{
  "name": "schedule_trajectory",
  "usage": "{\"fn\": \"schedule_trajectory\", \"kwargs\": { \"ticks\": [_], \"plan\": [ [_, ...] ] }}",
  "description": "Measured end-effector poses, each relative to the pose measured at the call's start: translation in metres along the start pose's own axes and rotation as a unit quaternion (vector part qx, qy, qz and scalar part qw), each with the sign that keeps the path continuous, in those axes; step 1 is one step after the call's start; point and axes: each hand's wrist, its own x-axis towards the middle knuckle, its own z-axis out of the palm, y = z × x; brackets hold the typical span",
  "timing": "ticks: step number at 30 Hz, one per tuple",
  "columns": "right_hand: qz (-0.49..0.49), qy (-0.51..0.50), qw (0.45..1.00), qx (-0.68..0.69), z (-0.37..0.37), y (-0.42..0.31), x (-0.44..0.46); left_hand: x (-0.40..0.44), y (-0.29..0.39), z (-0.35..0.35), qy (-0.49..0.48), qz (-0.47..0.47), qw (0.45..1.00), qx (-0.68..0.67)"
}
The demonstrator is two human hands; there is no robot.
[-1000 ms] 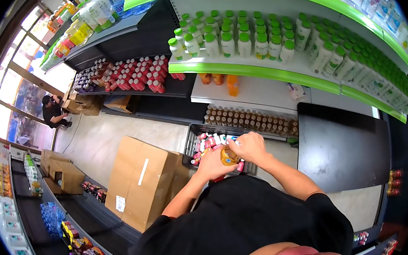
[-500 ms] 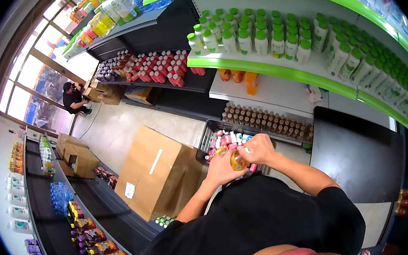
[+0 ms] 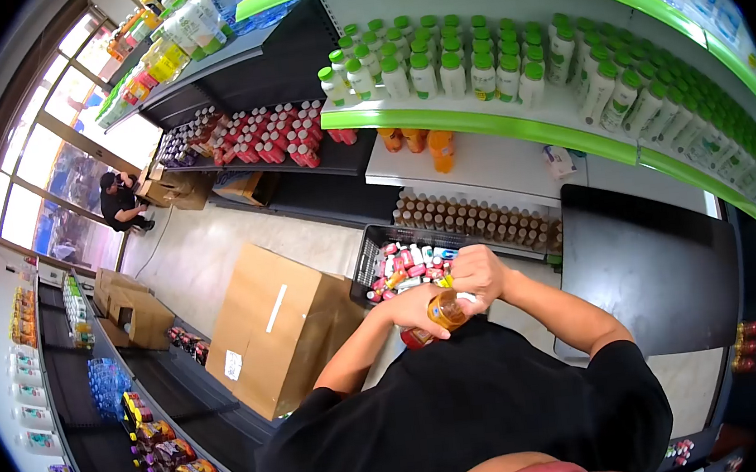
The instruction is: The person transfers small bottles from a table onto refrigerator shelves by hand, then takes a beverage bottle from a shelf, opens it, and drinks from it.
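An amber drink bottle with a red label lies tilted in front of my chest. My left hand is wrapped round its body. The fingers of my right hand are closed at its white-capped end. Just beyond my hands is a black crate holding many small red, pink and white bottles; my hands and forearms cover part of it.
A large cardboard box stands left of the crate, a black tabletop to the right. Shelves of white green-capped bottles rise ahead. Brown bottles line the bottom shelf. Another person crouches by the far window.
The bottle has tipped from nearly end-on to a slant, so its red label shows. My hands have come slightly nearer my chest. The camera view has shifted.
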Motion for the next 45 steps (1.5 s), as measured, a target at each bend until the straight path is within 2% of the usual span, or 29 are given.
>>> {"fn": "schedule_trajectory", "kwargs": {
  "ticks": [1,4,5,6,7,8,9,11,12,13,14,15,16,17,19,21,24,27,28,29,31,32,35,36,39,40,42,45],
  "plan": [
    [-0.01,0.002,1.0,0.015,-0.002,-0.001,0.0,0.003,-0.01,-0.001,-0.046,0.003,0.997,-0.056],
    [0.112,-0.01,0.994,0.006,-0.005,-0.005,-0.008,0.013,-0.034,0.012,-0.071,0.027,0.957,-0.279],
    [0.154,-0.005,0.988,0.009,-0.004,-0.005,-0.013,0.012,-0.031,0.015,-0.03,0.017,0.959,-0.282],
    [0.234,-0.019,0.972,0.001,0.002,-0.006,-0.024,0.01,-0.026,0.019,0.011,0.008,0.959,-0.284],
    [0.326,-0.041,0.944,-0.017,0.0,-0.013,-0.022,0.009,-0.018,0.021,0.051,-0.001,0.957,-0.285],
    [0.414,-0.062,0.908,-0.034,-0.005,-0.023,-0.017,0.008,-0.016,0.023,0.094,-0.049,0.952,-0.286],
    [0.499,-0.082,0.861,-0.05,-0.008,-0.032,-0.011,0.009,-0.014,0.025,0.145,-0.072,0.97,-0.183],
    [0.55,-0.096,0.825,-0.088,-0.008,-0.041,-0.007,0.004,0.018,0.029,0.198,-0.176,0.961,0.08],
    [0.571,-0.105,0.809,-0.097,-0.006,-0.045,-0.006,0.005,0.021,0.034,0.217,-0.182,0.949,0.136],
    [0.59,-0.114,0.793,-0.104,-0.005,-0.046,-0.005,0.004,0.02,0.034,0.217,-0.167,0.952,0.133],
    [0.589,-0.103,0.793,-0.114,-0.006,-0.049,-0.002,0.003,0.019,0.033,0.218,-0.152,0.955,0.13],
    [0.534,-0.075,0.835,-0.108,-0.003,-0.048,-0.004,0.0,0.018,0.032,0.218,-0.138,0.958,0.128],
    [0.476,-0.046,0.873,-0.101,0.0,-0.048,-0.006,-0.001,0.026,0.024,0.189,-0.136,0.97,0.071],
    [0.415,-0.016,0.905,-0.093,0.001,-0.048,-0.007,-0.003,0.021,0.021,0.142,-0.085,0.986,0.02],
    [0.192,0.044,0.979,-0.044,-0.003,-0.042,-0.006,-0.002,-0.003,0.017,0.045,0.022,0.995,-0.082],
    [0.117,0.026,0.993,-0.01,-0.009,-0.043,-0.001,0.005,-0.029,0.022,-0.047,0.035,0.978,-0.201],
    [0.069,0.021,0.997,0.021,-0.004,-0.032,-0.01,0.015,-0.044,0.028,-0.152,0.042,0.923,-0.35],
    [0.087,0.04,0.995,-0.007,-0.001,-0.025,-0.015,0.014,-0.05,0.024,-0.085,0.02,0.957,-0.276],
    [0.162,0.042,0.986,-0.017,0.004,-0.022,-0.023,0.009,-0.045,0.026,0.008,0.007,0.974,-0.224],
    [0.279,0.0,0.959,-0.047,0.002,-0.027,-0.018,0.007,-0.03,0.026,0.068,-0.039,0.982,-0.172],
    [0.499,-0.081,0.857,-0.104,-0.005,-0.039,-0.004,0.004,0.007,0.026,0.182,-0.129,0.973,-0.06],
    [0.545,-0.156,0.817,-0.108,-0.012,-0.042,0.0,0.002,0.024,0.027,0.195,-0.201,0.955,0.099],
    [0.519,-0.212,0.817,-0.138,0.009,-0.047,-0.011,0.002,0.008,0.036,0.115,-0.246,0.946,0.176],
    [0.507,-0.161,0.833,-0.15,0.015,-0.051,-0.013,-0.001,-0.001,0.033,0.12,-0.195,0.967,0.113],
    [0.38,0.004,0.917,-0.121,0.034,-0.048,-0.024,-0.006,-0.05,0.032,0.082,-0.073,0.992,-0.063],
    [0.365,0.027,0.923,-0.121,0.036,-0.047,-0.023,-0.007,-0.056,0.032,0.075,-0.068,0.989,-0.111],
    [0.351,0.01,0.928,-0.125,0.036,-0.043,-0.019,-0.009,-0.067,0.032,0.06,-0.057,0.976,-0.203],
    [0.306,-0.016,0.948,-0.091,0.032,-0.033,-0.017,-0.011,-0.083,0.03,-0.009,-0.038,0.927,-0.373]
  ]
}}
